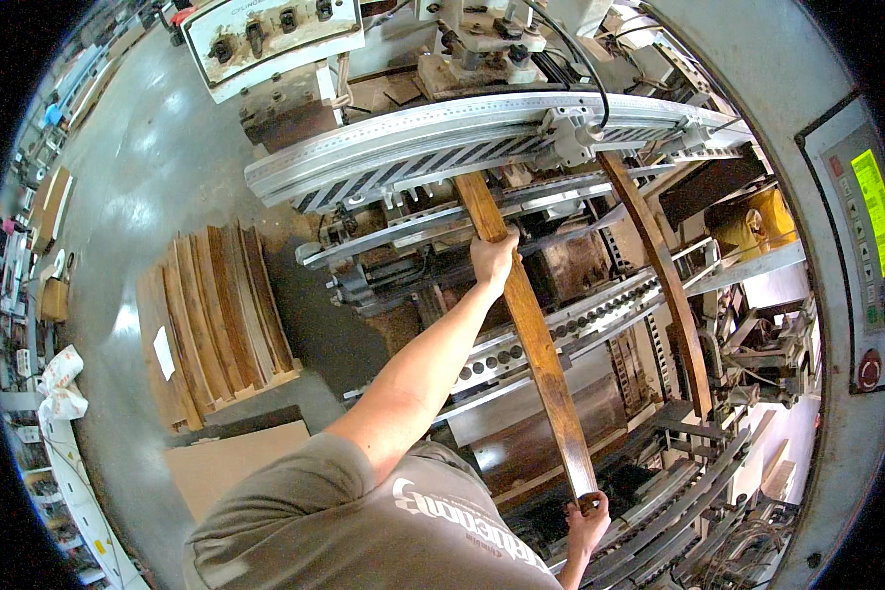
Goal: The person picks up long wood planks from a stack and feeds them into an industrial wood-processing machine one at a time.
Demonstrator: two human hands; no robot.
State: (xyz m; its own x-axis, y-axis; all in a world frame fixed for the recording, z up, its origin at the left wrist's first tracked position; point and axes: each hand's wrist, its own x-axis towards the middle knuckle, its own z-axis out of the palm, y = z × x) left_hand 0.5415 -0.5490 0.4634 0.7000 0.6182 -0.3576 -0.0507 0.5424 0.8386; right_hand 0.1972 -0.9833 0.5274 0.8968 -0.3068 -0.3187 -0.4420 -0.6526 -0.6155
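Fingers of the right hand (586,524) pinch the near end of a wooden board (541,359) at five o'clock; it runs toward eleven, the left hand (495,261) clamped round its farther stretch, the tip reaching the metal rail (492,125) at twelve.

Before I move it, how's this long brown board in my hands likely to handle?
The board will probably feel stiff, showing no clear sag between your left hand and right hand. Its far end, extending beyond your left hand, may swing if turned. Its flat face makes rolling unlikely.
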